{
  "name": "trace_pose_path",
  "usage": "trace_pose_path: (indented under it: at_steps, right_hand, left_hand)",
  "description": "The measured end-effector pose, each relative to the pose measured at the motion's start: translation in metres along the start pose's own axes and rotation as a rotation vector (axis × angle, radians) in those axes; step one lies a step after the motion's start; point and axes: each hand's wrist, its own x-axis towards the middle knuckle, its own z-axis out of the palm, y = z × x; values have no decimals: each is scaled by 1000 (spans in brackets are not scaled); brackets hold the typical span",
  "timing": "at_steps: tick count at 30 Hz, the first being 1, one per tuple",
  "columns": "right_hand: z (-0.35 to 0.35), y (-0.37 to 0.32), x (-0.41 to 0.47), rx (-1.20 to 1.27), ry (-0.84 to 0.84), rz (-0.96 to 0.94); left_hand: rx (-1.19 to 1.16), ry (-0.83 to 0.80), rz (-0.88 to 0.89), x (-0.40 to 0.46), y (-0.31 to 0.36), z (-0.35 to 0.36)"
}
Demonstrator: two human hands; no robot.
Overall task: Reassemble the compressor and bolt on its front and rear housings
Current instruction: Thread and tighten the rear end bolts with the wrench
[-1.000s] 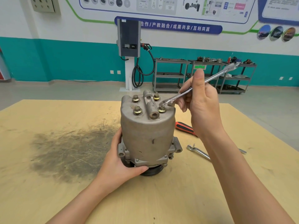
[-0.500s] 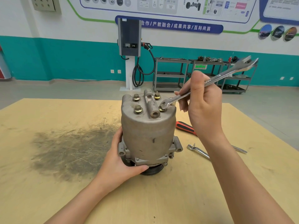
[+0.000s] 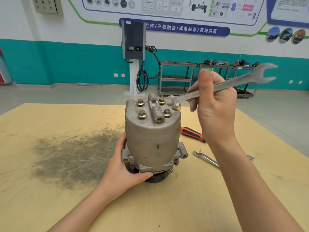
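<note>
The compressor (image 3: 153, 136) stood upright on the bench (image 3: 50, 190), with the left hand (image 3: 124, 171) holding its base. The right hand (image 3: 215, 104) gripped the wrench (image 3: 222, 86). A moment before, the wrench's ring end sat on the front right bolt (image 3: 167, 113). Now it had swung back, near the rear right bolt (image 3: 161, 100). That bolt probably came next.

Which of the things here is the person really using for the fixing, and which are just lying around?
In use:
compressor, held by the left hand
wrench, gripped by the right hand
bolts on top

Lying about:
red-handled tool
second wrench on the table
</note>
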Motion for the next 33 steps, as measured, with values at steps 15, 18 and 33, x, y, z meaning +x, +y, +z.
trace_pose_path:
  at_steps: [15,18,33]
  right_hand:
    - [-4,14,7,286,-75,570]
    - [-7,15,9,341,-96,646]
    - [-31,20,14,310,-457,517]
  left_hand:
    - [-31,11,13,0,-2,2]
    - [-19,14,22,0,-2,2]
    - [1,24,54,0,-1,2]
